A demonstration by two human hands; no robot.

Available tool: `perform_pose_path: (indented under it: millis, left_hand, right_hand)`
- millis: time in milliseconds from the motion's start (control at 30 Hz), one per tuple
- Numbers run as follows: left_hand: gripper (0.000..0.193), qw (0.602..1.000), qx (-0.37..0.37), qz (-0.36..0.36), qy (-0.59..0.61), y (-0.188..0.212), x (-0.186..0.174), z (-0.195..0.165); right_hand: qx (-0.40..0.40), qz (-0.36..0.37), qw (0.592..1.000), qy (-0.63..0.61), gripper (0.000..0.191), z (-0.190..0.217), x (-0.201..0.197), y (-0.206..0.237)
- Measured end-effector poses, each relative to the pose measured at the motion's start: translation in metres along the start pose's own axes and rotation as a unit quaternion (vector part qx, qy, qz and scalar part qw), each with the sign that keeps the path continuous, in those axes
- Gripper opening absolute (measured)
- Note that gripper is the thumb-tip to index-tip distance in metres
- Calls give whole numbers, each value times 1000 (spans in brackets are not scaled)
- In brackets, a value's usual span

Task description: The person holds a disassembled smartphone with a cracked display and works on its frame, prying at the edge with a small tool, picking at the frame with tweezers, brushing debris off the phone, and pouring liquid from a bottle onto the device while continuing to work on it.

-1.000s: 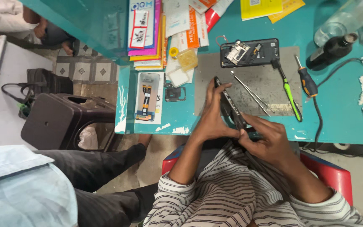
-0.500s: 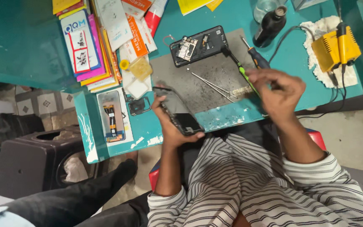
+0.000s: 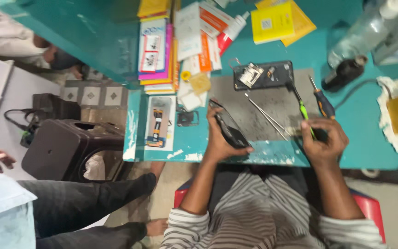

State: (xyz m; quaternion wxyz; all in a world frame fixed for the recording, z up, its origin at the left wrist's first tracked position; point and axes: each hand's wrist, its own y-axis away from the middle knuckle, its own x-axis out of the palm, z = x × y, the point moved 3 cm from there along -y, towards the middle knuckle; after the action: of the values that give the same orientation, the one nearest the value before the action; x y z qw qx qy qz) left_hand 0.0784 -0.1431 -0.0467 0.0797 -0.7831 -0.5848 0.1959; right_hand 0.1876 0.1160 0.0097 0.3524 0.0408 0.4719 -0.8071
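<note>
At the near edge of the teal bench point(image 3: 374, 138), the person's left hand point(image 3: 219, 140) holds a dark phone point(image 3: 230, 130) tilted on its edge, fingers wrapped around its lower end and thumb along its side. The phone sits over the left margin of a grey work mat point(image 3: 263, 110). The right hand point(image 3: 323, 140) rests at the mat's lower right corner, fingers curled closed around the lower end of a green-handled screwdriver point(image 3: 303, 110), whose shaft runs up toward an opened phone body point(image 3: 264, 75) lying flat at the mat's top edge. Metal tweezers point(image 3: 266, 115) lie diagonally on the mat between the two hands. A blue-and-orange screwdriver point(image 3: 322, 102) lies just right of the green one, apart from the hand. A boxed phone part point(image 3: 159, 122) lies on the bench left of the held phone. Stacked coloured packets point(image 3: 162, 50) occupy the bench's upper left. A dark bottle point(image 3: 344, 74) lies at upper right. Below the bench, a dark plastic stool point(image 3: 63, 150) stands on the floor beside another person's dark-trousered legs point(image 3: 84, 198).
</note>
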Motion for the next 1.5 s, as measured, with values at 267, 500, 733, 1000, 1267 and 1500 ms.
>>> perform_pose_path:
  millis: [267,500,733,1000,1267,1500]
  left_hand:
    - [133,1000,12,7,-23,-8,-2,-17]
    - [132,999,42,-10,-20,-1,-12,-26]
    - [133,1000,5,4,4,2,-20,-23]
    - [137,1000,10,3,-5,3,-7,-8]
    - [136,1000,-18,11,-6,8,-2,-13]
    - [136,1000,14,5,-20,-4,4,-13]
  right_hand:
    - [-35,15,999,19,11,8,-1,-11]
    - [-39,18,998,43,8,15,-1,-3]
    - [-55,26,996,69,14,9,3,5]
    - [-18,6,1000,19,25,-8,4,16]
    - [-17,11,1000,1,24,2,-4,9]
    - [-35,4,999,36,12,3,-5,-9]
